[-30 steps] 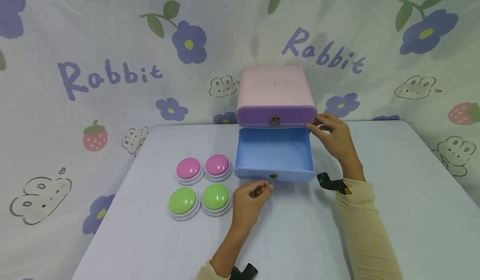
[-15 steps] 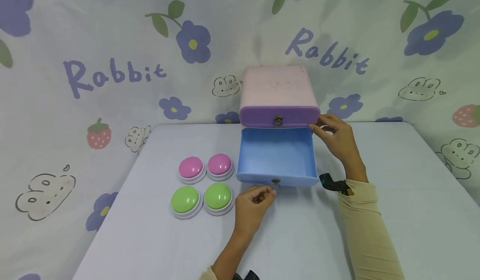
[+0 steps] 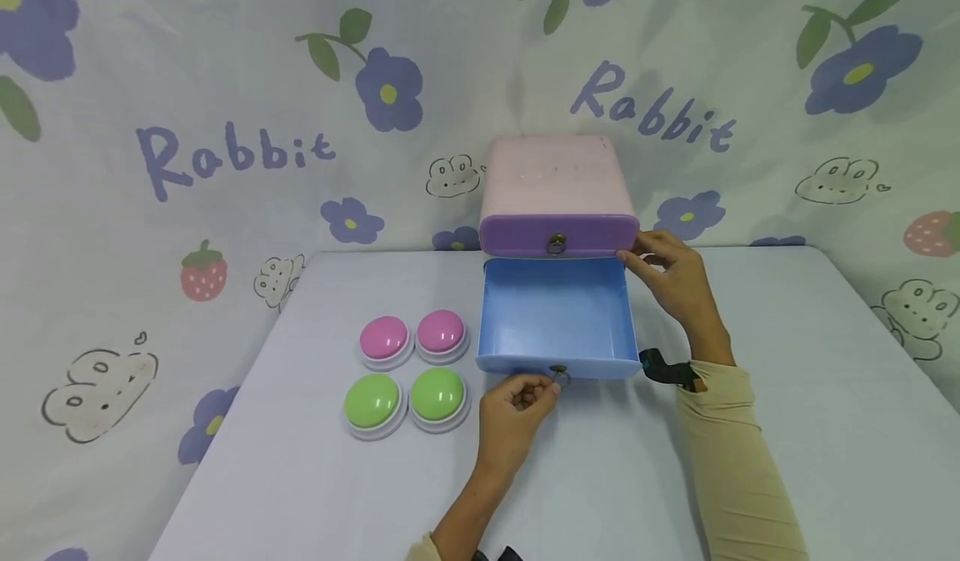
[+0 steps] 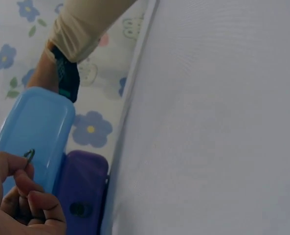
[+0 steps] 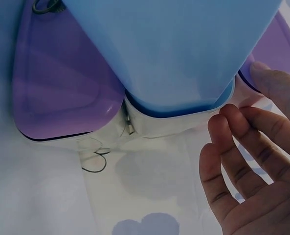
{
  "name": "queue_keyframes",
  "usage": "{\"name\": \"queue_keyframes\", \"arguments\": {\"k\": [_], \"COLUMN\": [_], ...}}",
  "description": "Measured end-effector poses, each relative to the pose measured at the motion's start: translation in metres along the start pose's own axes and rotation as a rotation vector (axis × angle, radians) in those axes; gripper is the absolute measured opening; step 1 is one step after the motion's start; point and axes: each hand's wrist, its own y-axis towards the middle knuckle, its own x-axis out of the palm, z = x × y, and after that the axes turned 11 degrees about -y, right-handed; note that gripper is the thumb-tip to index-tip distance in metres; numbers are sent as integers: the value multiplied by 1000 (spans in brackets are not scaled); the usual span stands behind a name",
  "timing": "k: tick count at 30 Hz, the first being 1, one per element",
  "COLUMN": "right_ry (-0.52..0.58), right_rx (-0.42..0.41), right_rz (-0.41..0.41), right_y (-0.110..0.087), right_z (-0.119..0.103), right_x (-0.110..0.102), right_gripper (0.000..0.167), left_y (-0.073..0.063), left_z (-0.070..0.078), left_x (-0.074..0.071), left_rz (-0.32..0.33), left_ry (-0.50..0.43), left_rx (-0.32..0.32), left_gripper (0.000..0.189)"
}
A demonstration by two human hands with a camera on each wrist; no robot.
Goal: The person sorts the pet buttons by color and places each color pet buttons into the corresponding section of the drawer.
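Note:
A drawer cabinet with a pale pink top stands at the table's back. Its blue drawer is pulled out towards me, beneath a shut purple drawer. My left hand pinches the blue drawer's ring pull between thumb and finger; its other fingers are curled. My right hand rests at the cabinet's right edge. In the right wrist view, that thumb touches the upper purple front, while the loosely bent fingers lie by the cabinet's side. Another purple drawer with a ring is below the blue one.
Left of the cabinet sit pink domed buttons and green domed buttons on white round bases. A white cloth covers the table. Behind it hangs a curtain printed with flowers and rabbits.
The blue drawer has slid further out towards me, and my left hand has come back with its ring. My right hand keeps its place at the cabinet. The camera has shifted slightly.

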Motion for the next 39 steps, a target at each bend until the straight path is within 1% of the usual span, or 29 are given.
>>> {"name": "queue_keyframes", "arguments": {"k": [6,11,14,17,20,24,27,29,30,31,33,34,36,37,39], "right_ry": [-11,-26,-35,-36,-26,-18,-17,-24,-26,-30,-39,-42,-43,-45,-39], "right_rx": [1,22,27,28,31,37,38,40,42,46,52,54,59,60,58], "right_rz": [-8,-2,-7,-10,-8,-13,-29,-35,-36,-37,-32,-30,-25,-23,-25], "right_y": [0,0,-1,0,0,-1,-2,-3,-4,-4,-5,-5,-5,-4,-2], "right_z": [-1,1,1,1,1,1,0,0,0,0,-1,-1,-3,-3,-4], "right_x": [1,-1,-1,0,-1,-1,4,5,5,4,2,1,-1,-1,0], "right_gripper": [48,48,49,50,51,51,51,51,50,50,50,50,50,51,51], "left_y": [4,6,7,10,13,14,9,5,3,1,-1,-2,-3,-3,-5], "left_z": [-1,1,2,4,6,4,3,5,8,11,17,20,25,26,27], "left_x": [1,6,8,7,6,1,-12,-25,-33,-42,-62,-72,-93,-103,-120], "left_rz": [8,-2,1,12,10,-4,-11,-30,-40,-49,-52,-46,-14,6,37], "left_ry": [-11,-26,-17,-9,-8,4,48,86,110,135,211,250,352,405,497], "left_rx": [7,0,-3,8,20,9,-11,5,25,60,144,189,252,269,266], "left_gripper": [12,13,12,10,12,16,20,18,17,15,14,17,24,28,37]}}
